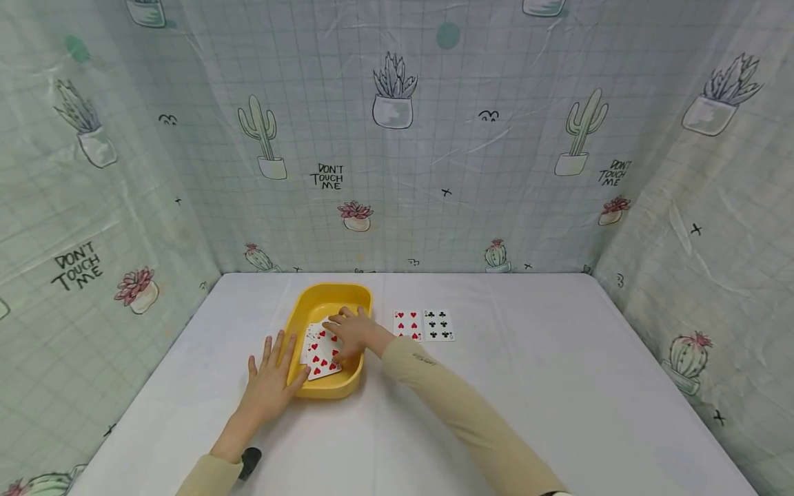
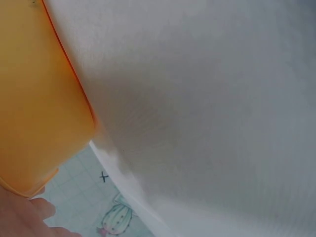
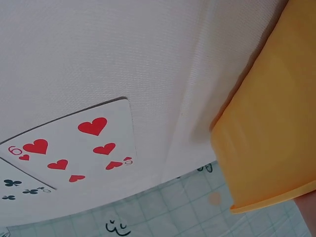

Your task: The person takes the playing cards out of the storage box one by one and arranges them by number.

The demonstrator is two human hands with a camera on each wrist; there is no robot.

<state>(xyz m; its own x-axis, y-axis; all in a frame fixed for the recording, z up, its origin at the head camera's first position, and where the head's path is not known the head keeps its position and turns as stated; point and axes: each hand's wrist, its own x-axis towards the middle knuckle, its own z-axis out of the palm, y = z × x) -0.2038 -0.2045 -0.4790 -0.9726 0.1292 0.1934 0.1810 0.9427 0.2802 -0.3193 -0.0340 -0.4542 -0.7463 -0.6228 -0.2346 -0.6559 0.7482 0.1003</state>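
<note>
spread fingers of the left hand [image 1: 271, 382] lie at the left edge of the yellow tray [image 1: 329, 390], apart from each other and almost straight, with the thumb toward its near left corner; probably this hand steadies the tray so that it does not slide. fingers of the right hand [image 1: 355, 335] are also apart and somewhat bent, over the tray's right edge and above the loose cards [image 1: 321, 353]; whether they pinch a card i cannot tell. the tray stands left of the middle of the table [image 1: 527, 386], close to the far edge, maybe so that both hands can reach it at once. inside it, the loose cards lie slanted and overlapped, with red hearts facing up. to the right of the tray, also toward the table's far edge, the six of hearts [image 1: 407, 325] and the six of clubs [image 1: 438, 325] lie face up, just beside each other; it seems they are placed as neighbours because they carry the same number. by count, there are two hands, one tray and two cards on the table; in the tray i see at least two, but the exact number is hidden by overlapping.
</note>
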